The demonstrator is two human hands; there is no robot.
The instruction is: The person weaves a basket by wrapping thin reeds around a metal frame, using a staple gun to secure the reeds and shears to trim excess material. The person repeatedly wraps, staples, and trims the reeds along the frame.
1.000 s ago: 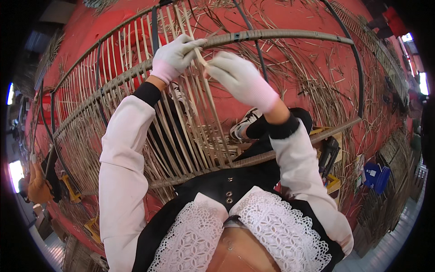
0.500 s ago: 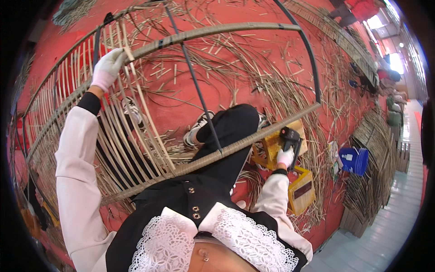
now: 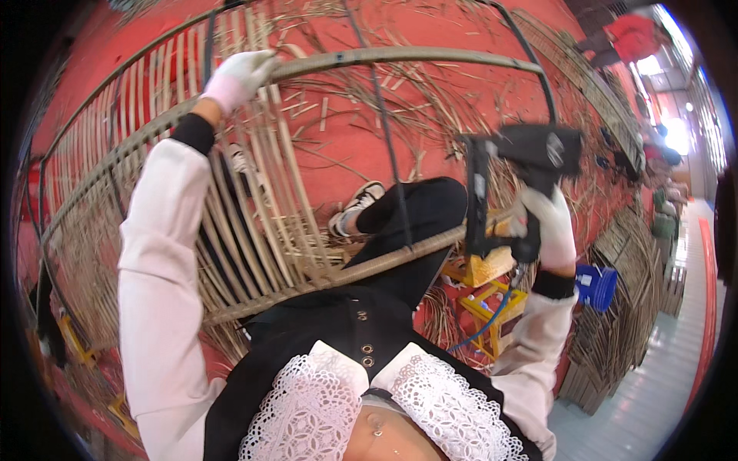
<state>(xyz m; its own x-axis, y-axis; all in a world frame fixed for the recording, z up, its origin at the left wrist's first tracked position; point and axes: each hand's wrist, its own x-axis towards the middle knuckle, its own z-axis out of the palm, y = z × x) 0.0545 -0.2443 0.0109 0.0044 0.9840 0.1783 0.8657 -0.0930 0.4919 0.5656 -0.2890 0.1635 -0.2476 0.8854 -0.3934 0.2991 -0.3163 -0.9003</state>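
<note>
My left hand [image 3: 242,77], in a white glove, is closed over the far wrapped rail of a long frame [image 3: 400,54]. Pale slats [image 3: 286,161] run across the frame on its left part; the end of one lies beside my left fingertips. In my right hand [image 3: 552,227], also gloved, is a black nail gun [image 3: 530,150], raised above the frame's right end. A blue air hose [image 3: 492,319] trails below it. The near rail [image 3: 361,269] crosses over my legs.
Yellow wooden stools [image 3: 492,269] stand at my right, beyond them a blue bucket [image 3: 596,286] and stacked brown woven strips [image 3: 626,284]. Loose strips litter the red floor [image 3: 338,142]. Another person in red [image 3: 634,38] is at the far right.
My right hand has lifted the nail gun off the yellow stool, up and to the right. My left hand now sits further right along the far rail.
</note>
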